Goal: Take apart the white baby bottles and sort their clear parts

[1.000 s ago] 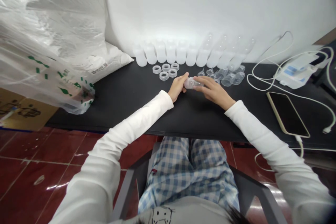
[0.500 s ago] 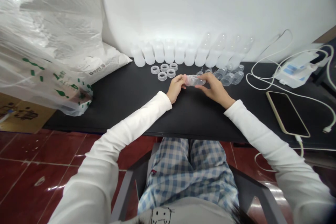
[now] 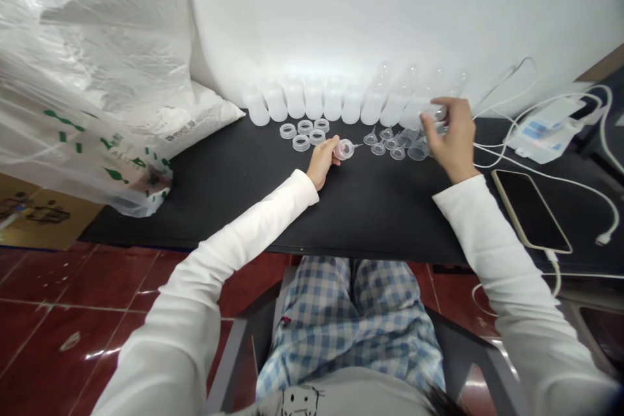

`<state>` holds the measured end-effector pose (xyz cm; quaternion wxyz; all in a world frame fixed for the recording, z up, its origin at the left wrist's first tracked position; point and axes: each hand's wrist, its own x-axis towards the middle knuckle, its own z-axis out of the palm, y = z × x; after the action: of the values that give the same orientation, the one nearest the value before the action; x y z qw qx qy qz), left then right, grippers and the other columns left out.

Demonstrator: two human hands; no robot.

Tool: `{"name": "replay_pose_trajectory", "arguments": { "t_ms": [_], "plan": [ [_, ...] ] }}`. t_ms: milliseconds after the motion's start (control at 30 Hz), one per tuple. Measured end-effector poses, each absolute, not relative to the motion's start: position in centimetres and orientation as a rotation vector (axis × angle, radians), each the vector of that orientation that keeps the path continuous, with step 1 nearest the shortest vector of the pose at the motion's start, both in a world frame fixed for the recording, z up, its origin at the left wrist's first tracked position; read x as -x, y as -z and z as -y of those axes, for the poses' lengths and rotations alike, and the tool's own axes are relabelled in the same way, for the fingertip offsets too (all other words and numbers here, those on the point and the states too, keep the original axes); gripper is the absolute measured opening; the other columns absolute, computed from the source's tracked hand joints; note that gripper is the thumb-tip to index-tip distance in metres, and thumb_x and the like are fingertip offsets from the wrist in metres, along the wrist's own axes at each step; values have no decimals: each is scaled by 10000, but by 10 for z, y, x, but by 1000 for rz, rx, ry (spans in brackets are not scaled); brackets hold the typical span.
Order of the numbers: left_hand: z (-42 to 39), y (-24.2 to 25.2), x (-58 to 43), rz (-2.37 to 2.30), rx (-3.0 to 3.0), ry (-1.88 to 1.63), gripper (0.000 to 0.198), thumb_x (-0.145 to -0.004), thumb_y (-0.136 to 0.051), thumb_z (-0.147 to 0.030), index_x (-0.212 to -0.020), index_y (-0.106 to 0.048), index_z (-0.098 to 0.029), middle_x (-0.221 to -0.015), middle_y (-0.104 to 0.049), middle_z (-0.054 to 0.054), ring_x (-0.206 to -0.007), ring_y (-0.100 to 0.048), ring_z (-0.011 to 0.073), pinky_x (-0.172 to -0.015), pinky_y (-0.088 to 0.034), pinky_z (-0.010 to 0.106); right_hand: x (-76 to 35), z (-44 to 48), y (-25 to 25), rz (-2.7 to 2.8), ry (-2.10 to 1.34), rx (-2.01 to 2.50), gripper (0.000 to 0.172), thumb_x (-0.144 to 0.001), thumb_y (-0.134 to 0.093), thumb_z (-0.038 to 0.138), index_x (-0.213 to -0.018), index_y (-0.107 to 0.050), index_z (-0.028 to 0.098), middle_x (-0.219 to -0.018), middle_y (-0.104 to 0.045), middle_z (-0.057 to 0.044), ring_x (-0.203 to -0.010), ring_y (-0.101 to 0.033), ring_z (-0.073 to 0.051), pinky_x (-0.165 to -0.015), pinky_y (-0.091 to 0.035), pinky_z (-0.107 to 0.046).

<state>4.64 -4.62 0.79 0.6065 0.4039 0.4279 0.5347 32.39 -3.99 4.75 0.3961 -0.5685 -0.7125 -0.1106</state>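
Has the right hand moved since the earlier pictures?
Yes, the right hand has moved rightward and toward the wall, judged against the phone.

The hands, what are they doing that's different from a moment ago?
The right hand's grip let go of the clear ring piece and moved right and farther back, to the clear cups; whether it holds anything now is hard to tell. The left hand's grip still holds the piece. The loose rings and bottles stayed put.
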Motion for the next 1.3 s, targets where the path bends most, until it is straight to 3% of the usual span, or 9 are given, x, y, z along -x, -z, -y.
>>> {"name": "replay_pose_trajectory", "arguments": {
  "t_ms": [167,367,567,733,800,1000,1100,1167,1300],
  "plan": [
    [46,-9,-48,-1000,-873,-1243,413,-1077,-547,-332,-697,-560,-171,-664,-544,-22,-560,-459,73,-566,-388,210,-350,36,-62,1614,329,1733,312,-952,-583,317,-1194,-636,126,-1163,-698,-195,-991,-649,-254,-983,-496,-405],
    [44,-8,-48,-977,-800,-1268,377,-1087,-523,-365,-765,-571,-174,-709,-548,-15,-605,-496,79,-542,-397,188,-371,43,-78,1429,240,2124,129,-841,-653,294,-916,-573,226,-879,-668,-88,-889,-623,-279,-896,-476,-409],
    [41,-3,-47,-937,-832,-1280,277,-1028,-618,-315,-789,-607,-175,-798,-598,11,-715,-547,101,-575,-401,190,-396,50,-84,1612,17,2282,264,-850,-728,303,-720,-506,247,-813,-649,-79,-712,-477,-193,-802,-436,-395],
    [42,-4,-46,-940,-852,-1259,232,-1020,-590,-288,-825,-644,-174,-848,-673,33,-759,-586,119,-619,-422,213,-395,49,-79,1668,-403,2391,342,-767,-891,433,-818,-638,209,-656,-671,-48,-542,-545,-179,-664,-440,-384],
    [43,-5,-46,-937,-863,-1249,216,-1012,-589,-275,-831,-650,-174,-859,-691,38,-768,-600,118,-630,-432,213,-389,49,-77,1689,-486,2410,394,-739,-921,465,-854,-650,204,-660,-685,-45,-553,-582,-177,-682,-449,-377],
    [46,-6,-44,-898,-950,-1229,147,-944,-679,-274,-838,-691,-174,-901,-733,45,-828,-642,128,-676,-470,219,-374,58,-82,1716,-142,2370,438,-851,-815,591,-956,-626,210,-900,-697,-106,-809,-569,-218,-775,-400,-378],
    [45,-4,-43,-879,-1010,-1213,127,-903,-737,-283,-845,-711,-173,-942,-746,47,-877,-654,130,-704,-476,211,-360,61,-87,1626,124,2289,361,-984,-658,546,-1059,-616,195,-947,-709,-136,-857,-594,-253,-768,-366,-387],
    [46,-4,-43,-874,-1055,-1201,122,-896,-749,-296,-870,-728,-179,-985,-757,50,-938,-667,139,-722,-480,209,-343,62,-86,1626,249,2083,293,-1061,-516,468,-1079,-616,193,-951,-714,-135,-851,-613,-250,-770,-364,-385],
    [49,-5,-43,-871,-1142,-1171,190,-866,-800,-364,-904,-734,-190,-1046,-776,52,-1044,-687,168,-765,-489,227,-297,61,-62,2000,147,1518,293,-1056,-449,452,-1022,-614,212,-910,-700,-112,-825,-630,-255,-789,-435,-387]
  ]
}}
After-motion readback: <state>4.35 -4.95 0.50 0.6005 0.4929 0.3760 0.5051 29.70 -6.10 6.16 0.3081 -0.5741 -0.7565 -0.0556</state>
